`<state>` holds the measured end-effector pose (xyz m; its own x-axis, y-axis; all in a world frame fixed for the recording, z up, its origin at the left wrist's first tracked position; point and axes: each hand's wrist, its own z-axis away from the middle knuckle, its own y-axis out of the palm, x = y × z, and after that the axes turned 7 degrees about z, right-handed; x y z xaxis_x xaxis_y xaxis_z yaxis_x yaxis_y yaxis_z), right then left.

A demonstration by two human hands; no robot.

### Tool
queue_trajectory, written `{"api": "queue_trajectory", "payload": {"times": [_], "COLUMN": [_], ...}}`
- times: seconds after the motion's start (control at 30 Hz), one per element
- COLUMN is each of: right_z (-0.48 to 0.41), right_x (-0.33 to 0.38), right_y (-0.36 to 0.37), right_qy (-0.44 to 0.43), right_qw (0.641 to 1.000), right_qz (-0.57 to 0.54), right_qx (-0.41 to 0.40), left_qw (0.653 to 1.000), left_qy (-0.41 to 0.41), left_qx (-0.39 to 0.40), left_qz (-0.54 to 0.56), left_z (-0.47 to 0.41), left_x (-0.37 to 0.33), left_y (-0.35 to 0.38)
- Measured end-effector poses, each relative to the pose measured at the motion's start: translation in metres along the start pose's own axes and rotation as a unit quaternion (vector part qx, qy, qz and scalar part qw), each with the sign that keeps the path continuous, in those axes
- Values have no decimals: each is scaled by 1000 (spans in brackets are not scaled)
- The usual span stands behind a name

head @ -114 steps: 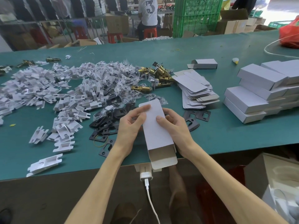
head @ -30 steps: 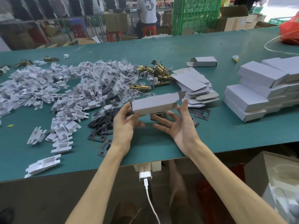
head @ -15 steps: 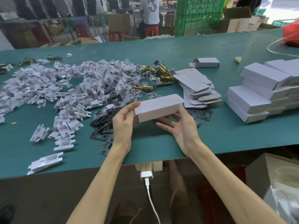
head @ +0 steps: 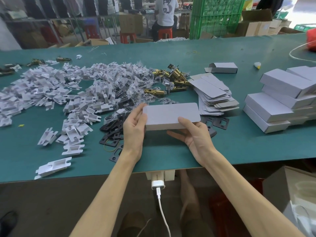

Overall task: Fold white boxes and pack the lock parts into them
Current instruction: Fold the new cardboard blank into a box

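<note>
A folded white box (head: pixel 169 114) lies crosswise between my hands, above the green table (head: pixel 171 156). My left hand (head: pixel 135 129) grips its left end, thumb on top. My right hand (head: pixel 193 134) holds it from below near the right end, thumb on the front edge and fingers spread underneath. Black lock plates (head: pixel 112 130) lie under and left of my hands. Brass latch bolts (head: pixel 172 79) sit further back. A stack of flat box blanks (head: pixel 213 96) lies to the right of them.
A wide heap of white plastic inserts (head: pixel 59 93) and small bagged parts covers the table's left half. Closed white boxes (head: pixel 283 101) are stacked at the right. One half-open box (head: pixel 222 67) lies far back. A person sits on a red stool beyond the table.
The box was upright with its near flap open, then I turned it crosswise. Its end flap is now closed and the box has tilted flatter toward me.
</note>
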<state>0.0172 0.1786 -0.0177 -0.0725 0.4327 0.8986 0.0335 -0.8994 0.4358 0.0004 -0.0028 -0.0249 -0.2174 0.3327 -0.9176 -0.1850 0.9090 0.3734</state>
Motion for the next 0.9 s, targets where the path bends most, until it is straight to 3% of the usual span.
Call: {"api": "queue_trajectory", "payload": {"times": [0.63, 0.9], "right_z": [2, 6], "right_x": [-4, -4], "right_y": [1, 2], "right_qy": [-29, -38], "right_qw": [997, 992], "right_qz": [66, 108], "right_qx": [26, 55], "left_qw": [996, 992], "left_qy": [-81, -76], "left_qx": [-2, -50], "left_qz": [45, 82], "left_z": [-5, -3], "left_x": [-2, -6], "left_y": [-4, -2]}}
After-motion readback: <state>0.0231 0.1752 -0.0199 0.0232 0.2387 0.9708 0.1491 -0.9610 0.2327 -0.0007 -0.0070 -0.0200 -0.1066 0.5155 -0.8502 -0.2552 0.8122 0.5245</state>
